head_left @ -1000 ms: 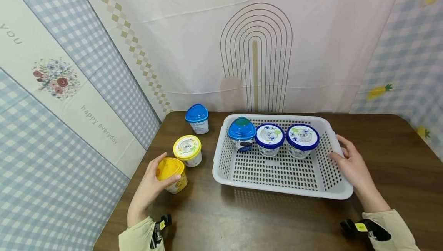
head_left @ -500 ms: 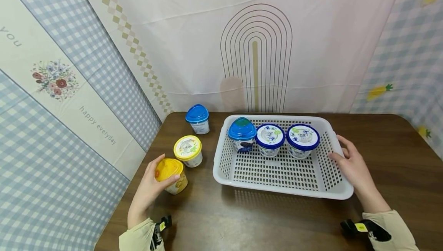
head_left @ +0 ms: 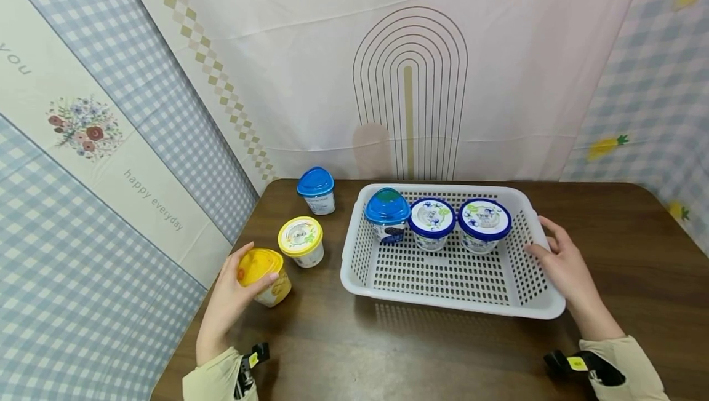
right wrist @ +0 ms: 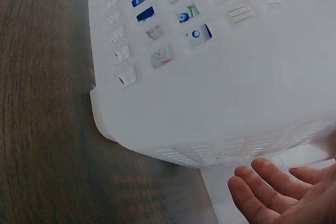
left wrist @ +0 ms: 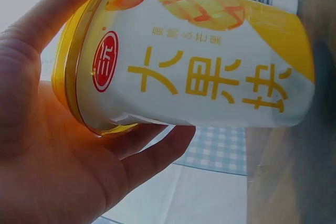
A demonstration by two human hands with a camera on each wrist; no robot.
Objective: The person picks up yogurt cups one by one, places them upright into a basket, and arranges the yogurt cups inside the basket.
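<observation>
In the head view my left hand (head_left: pixel 224 299) grips a yogurt cup (head_left: pixel 264 273) with a yellow lid at the table's left side, thumb on the near side and fingers on the far side. The left wrist view shows this cup (left wrist: pixel 199 72) close up, white and yellow with Chinese lettering. Whether its base touches the table I cannot tell. My right hand (head_left: pixel 567 269) holds the right wall of a white plastic basket (head_left: pixel 443 303), thumb over the rim. Below the basket wall, the right wrist view shows the other fingers (right wrist: pixel 268 192) on its outer side.
Inside the basket stand a blue-lidded cup (head_left: pixel 387 207) and two cups with white-and-navy lids (head_left: pixel 432 216). On the table are a round yellow-rimmed cup (head_left: pixel 301 238) beside the held one and another blue-lidded cup (head_left: pixel 316 189) near the back edge. A cloth hangs behind.
My left hand has shifted slightly left with the yellow-lidded yogurt cup, widening the gap to the round cup. The right hand and the basket stay where they were.
</observation>
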